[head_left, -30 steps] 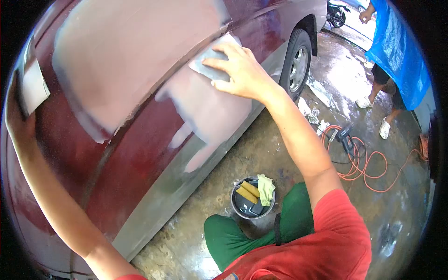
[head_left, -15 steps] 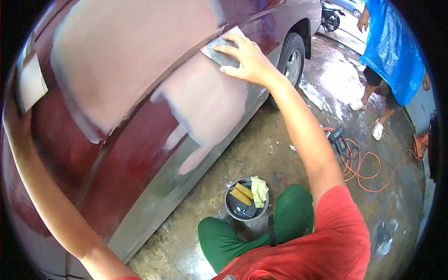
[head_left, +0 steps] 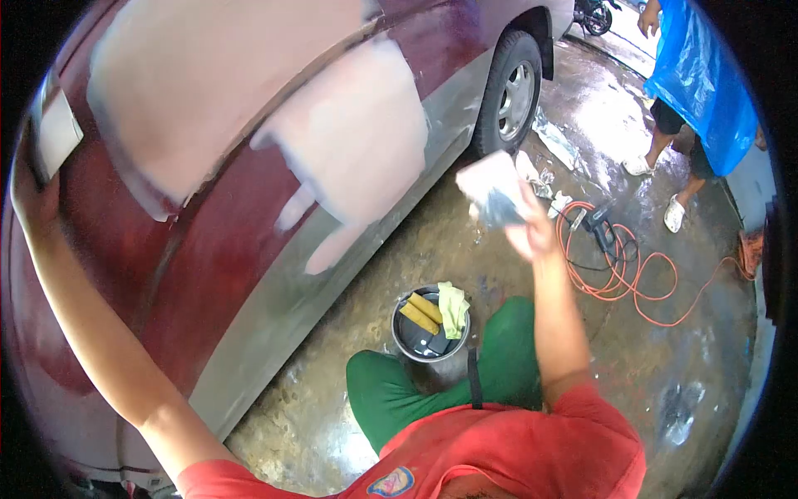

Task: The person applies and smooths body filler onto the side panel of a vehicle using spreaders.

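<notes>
My right hand (head_left: 532,229) is closed on a folded sheet of sandpaper (head_left: 490,185), pinkish on one part and dark grey on another. It is in the air over the floor, apart from the car. My left hand (head_left: 37,204) rests at the far left against the maroon car (head_left: 108,274), in shadow, its fingers mostly hidden. Beside it is a whitish flat piece (head_left: 58,137); whether the hand grips it is unclear. Pinkish filler patches cover the door, a large upper one (head_left: 208,83) and a smaller lower one (head_left: 362,133).
A round basin (head_left: 399,341) before my knees holds yellow blocks (head_left: 422,313) and a pale green cloth (head_left: 453,309). An orange hose (head_left: 573,274) coils around a dark power tool (head_left: 600,233) on the wet floor. A person in a blue plastic cover (head_left: 702,83) stands at right.
My right hand has left the lower filler patch and moved right and down, carrying the sandpaper. My left hand has stayed by the car. The view has shifted slightly.
</notes>
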{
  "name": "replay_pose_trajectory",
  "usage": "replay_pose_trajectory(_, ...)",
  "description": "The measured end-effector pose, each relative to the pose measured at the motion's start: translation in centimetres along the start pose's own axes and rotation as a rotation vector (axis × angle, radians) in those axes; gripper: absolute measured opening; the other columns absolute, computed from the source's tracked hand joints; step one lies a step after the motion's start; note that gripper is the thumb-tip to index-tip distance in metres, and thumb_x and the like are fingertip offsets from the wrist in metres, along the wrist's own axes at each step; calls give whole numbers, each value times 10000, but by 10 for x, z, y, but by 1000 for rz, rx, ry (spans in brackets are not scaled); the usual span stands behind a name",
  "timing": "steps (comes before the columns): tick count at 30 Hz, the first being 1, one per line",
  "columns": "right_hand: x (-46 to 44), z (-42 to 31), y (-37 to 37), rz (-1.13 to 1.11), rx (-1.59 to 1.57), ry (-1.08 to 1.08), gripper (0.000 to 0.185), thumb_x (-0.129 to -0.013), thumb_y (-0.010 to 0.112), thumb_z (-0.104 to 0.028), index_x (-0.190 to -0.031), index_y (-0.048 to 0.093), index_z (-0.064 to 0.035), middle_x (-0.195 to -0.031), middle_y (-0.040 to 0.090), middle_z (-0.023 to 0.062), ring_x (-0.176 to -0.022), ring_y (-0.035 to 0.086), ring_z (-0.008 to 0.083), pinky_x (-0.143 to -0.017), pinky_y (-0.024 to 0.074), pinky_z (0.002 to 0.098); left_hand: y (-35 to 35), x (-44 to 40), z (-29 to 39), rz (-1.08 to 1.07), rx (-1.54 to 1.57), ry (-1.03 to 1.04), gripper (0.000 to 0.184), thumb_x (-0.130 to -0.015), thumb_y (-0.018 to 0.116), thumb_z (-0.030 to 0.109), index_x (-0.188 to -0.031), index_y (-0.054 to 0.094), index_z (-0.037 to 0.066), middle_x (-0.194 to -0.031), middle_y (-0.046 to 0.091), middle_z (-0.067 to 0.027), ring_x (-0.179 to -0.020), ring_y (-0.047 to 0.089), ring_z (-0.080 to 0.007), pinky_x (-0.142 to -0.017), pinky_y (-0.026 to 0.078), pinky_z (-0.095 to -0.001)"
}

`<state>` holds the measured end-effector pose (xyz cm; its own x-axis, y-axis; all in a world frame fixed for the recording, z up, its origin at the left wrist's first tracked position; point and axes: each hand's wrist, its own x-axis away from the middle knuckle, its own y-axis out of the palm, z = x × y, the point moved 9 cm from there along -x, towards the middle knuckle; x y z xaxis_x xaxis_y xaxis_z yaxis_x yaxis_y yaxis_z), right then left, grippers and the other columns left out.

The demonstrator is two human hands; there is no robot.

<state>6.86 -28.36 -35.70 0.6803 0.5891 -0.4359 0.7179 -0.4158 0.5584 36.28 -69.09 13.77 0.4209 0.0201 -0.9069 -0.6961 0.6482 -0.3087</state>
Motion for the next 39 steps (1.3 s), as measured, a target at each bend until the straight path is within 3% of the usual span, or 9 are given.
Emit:
replay_pose_trajectory(2,61,52,-41,193,-614,19,756,-911,440,-503,-1496,346,-33,-1524,402,185,-1383,397,421,-1135,279,645,-19,5,-13,64,-49,-63,514,-935,627,344,-1292,552,-17,-1265,591,-159,-1125,600,-283,-941,522,-407)
replay_pose_trajectory(6,115,52,-51,267,-822,-38,658,-946,437,-403,-1484,361,-32,-1513,405,201,-1383,385,449,-1089,265,728,-21,67,-14,264,25,-328,500,-946,629,341,-1292,551,-11,-1225,609,-155,-1077,629,-279,-873,558,-390)
replay_pose_trajectory(10,132,42,-91,501,-60,74,570,-863,538,-44,-1424,439,-13,-1361,555,148,-1281,520,316,-1074,423,488,168,218,13,263,152,-559,536,-924,639,303,-1329,497,-18,-1144,636,-138,-962,665,-262,-859,561,-408)
replay_pose_trajectory(13,132,20,-30,512,433,185,631,-838,506,51,-1455,419,-47,-1430,496,127,-1333,462,228,-1121,344,362,286,406,-69,67,151,-1090,407,-925,643,336,-1181,577,27,-1081,633,-86,-917,608,-177,-822,493,-329)
replay_pose_trajectory(16,111,-21,86,-182,960,-262,681,-762,551,138,-1410,449,-46,-1459,430,184,-1384,398,368,-1152,323,441,412,481,-41,213,728,-1473,385,-961,617,281,-1225,524,16,-1090,657,-108,-949,664,-219,-845,552,-380)
replay_pose_trajectory(20,126,6,109,-407,1222,-211,656,-774,649,40,-1379,518,-178,-1376,448,181,-1329,431,400,-1121,363,488,446,496,-29,356,1025,-1507,226,-985,533,130,-1172,533,2,-1072,661,-135,-925,684,-233,-828,577,-393)
replay_pose_trajectory(26,130,34,17,-342,1422,-133,573,-814,563,50,-1346,574,-166,-1320,514,151,-1287,484,362,-1098,394,458,436,524,-29,433,923,-1586,284,-971,542,137,-1221,512,6,-1101,649,-143,-943,686,-266,-819,599,-431)
replay_pose_trajectory(32,99,4,19,-261,1643,-139,564,-776,535,36,-1291,619,-177,-1330,539,73,-1305,467,295,-1136,291,524,443,494,-10,-137,479,-1261,348,-1022,516,217,-1276,565,-15,-1155,647,-69,-1039,565,-126,-947,434,-275)
replay_pose_trajectory(39,142,56,69,-500,1450,-230,440,-843,552,-129,-1270,623,-204,-1305,551,86,-1278,483,297,-1104,328,541,420,473,-17,-25,157,-1185,442,-1033,508,262,-1292,512,-96,-1049,669,-116,-962,589,-154,-888,471,-303)
